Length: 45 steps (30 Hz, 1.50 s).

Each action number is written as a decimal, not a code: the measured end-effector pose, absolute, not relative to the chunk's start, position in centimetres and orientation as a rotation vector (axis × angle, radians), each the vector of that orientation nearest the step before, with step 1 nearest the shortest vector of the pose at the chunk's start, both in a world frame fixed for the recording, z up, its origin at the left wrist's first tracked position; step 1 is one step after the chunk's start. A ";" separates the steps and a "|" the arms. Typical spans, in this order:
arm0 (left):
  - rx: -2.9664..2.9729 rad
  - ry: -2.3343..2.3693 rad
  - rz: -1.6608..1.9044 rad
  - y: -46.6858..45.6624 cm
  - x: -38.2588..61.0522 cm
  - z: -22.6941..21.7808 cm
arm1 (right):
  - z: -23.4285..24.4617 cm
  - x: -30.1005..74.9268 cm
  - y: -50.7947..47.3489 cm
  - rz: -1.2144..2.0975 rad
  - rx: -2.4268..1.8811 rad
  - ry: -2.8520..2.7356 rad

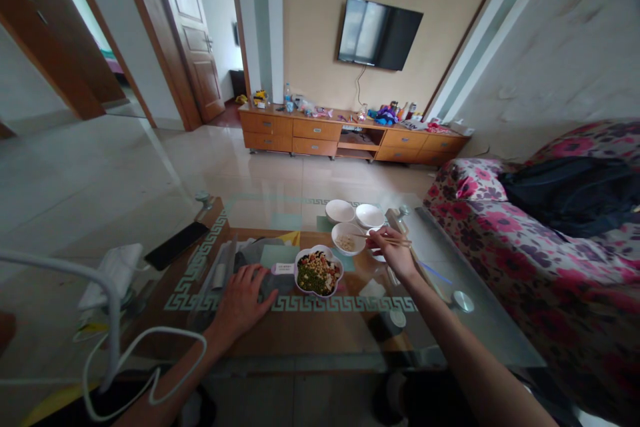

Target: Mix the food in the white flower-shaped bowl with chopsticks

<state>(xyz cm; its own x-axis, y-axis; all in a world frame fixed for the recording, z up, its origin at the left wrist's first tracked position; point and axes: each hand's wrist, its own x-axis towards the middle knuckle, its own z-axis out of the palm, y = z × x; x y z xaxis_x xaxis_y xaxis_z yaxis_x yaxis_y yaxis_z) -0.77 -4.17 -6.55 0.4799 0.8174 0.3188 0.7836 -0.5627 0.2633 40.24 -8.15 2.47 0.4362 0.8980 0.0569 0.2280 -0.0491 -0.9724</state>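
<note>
My right hand (391, 250) grips a pair of chopsticks (400, 240), their tips over a small white bowl (349, 240) that holds some pale bits. Two more white bowls, one at the back left (340, 211) and one at the back right (370, 215), stand behind it. Another white bowl is partly hidden behind my right hand. Nearer to me sits a flower-shaped dish (319, 271) with a labelled handle, filled with green beans, yellowish beans, and red and dark pieces. My left hand (246, 295) lies with fingers spread on the glass table, left of the dish's handle.
The glass table (320, 340) has a Greek-key border. A black phone (177, 245), a white object (111, 273) and a white cable (150, 330) are at the left. A flowered sofa (545, 240) with a dark bag stands right; a TV cabinet (315, 137) is beyond.
</note>
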 end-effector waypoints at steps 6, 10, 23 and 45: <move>2.643 1.427 0.605 -4.2 -0.8 -6.4 | 2.5 40.1 -8.4 0.743 -1.498 -1.020; 2.636 1.435 0.592 -4.2 -0.7 -6.3 | 2.2 38.0 -8.8 0.881 -1.426 -1.129; 2.640 1.435 0.593 -4.3 -0.7 -6.3 | -1.1 35.2 -8.3 1.072 -1.418 -1.182; 2.634 1.463 0.568 -4.6 -0.5 -5.9 | 2.9 40.6 -8.5 0.772 -1.484 -1.110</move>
<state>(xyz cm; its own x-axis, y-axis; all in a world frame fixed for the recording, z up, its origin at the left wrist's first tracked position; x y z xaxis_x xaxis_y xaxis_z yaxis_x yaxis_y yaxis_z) -0.47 -4.59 -5.90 0.4768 0.8326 0.2819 0.8049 -0.5424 0.2407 40.61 -8.48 2.86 0.3547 0.9300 0.0964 0.2331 0.0119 -0.9724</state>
